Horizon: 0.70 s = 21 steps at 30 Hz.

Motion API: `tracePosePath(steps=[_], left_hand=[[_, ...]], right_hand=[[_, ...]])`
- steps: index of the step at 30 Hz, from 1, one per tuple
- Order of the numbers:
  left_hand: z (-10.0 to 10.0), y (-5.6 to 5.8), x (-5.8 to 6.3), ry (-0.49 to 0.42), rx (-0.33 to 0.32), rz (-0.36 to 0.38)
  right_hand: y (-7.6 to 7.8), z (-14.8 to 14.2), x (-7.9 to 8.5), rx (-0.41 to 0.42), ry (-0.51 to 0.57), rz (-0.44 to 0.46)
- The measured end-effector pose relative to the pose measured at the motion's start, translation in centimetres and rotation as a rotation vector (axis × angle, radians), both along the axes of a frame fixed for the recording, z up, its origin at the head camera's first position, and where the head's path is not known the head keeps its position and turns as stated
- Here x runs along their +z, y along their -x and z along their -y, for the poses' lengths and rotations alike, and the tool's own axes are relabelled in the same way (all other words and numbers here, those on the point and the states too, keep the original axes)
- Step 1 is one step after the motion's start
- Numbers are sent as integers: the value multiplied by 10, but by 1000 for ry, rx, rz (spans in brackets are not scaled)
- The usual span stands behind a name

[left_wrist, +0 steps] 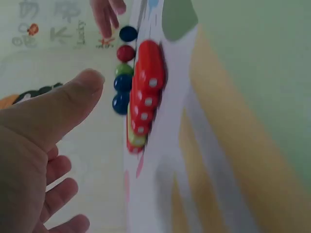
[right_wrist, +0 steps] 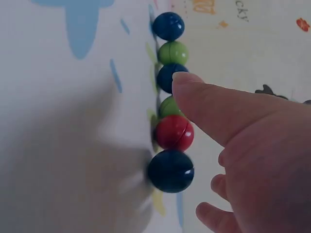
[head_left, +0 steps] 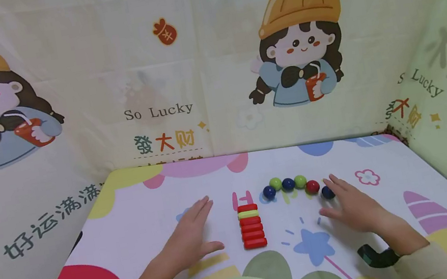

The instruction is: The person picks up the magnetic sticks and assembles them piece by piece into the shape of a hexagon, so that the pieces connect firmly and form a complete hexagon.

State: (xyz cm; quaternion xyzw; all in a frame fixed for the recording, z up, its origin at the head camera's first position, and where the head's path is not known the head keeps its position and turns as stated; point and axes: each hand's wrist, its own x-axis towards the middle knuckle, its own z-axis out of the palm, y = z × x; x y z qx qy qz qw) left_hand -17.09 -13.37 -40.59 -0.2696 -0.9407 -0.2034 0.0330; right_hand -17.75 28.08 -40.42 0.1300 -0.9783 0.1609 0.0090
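Observation:
Several short red rods and one yellow-green rod (head_left: pixel 247 214) lie side by side in a column (head_left: pixel 251 228) on the table, the yellow-green one second from the far end. Behind them to the right runs a curved row of glossy balls: dark blue (head_left: pixel 269 193), green (head_left: pixel 275 183), dark blue, green, red (head_left: pixel 312 187), and a dark blue ball (right_wrist: pixel 171 171) at the right end. My left hand (head_left: pixel 189 238) hovers left of the rods, fingers extended, thumb apart, holding nothing. Beside the rightmost blue ball is my right hand (head_left: pixel 358 205), fingers spread and holding nothing; it partly covers that ball in the head view.
The table wears a white cloth (head_left: pixel 141 233) printed with coloured shapes. Cream sheets (head_left: pixel 218 60) with cartoon figures and lettering hang behind it and at both sides. Dark camera mounts (head_left: pixel 378 255) sit at both wrists, over beige sleeves (head_left: pixel 425 266).

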Motion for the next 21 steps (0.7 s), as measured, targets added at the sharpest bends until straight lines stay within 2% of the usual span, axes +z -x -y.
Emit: tracePosePath(steps=[4, 7, 14, 21], left_hand=[[-23, -4, -5, -65, -103, 63], [-39, -6, -6, -63, -121, 115], [-63, -7, -8, -33, -119, 223], [-70, -10, -11, -40, -64, 253]], right_hand=[[5, -8, -7, -15, 38, 29], [8, -11, -11, -16, 59, 34], [8, -13, -13, -38, 94, 17], [8, -12, -11, -61, 140, -31]])
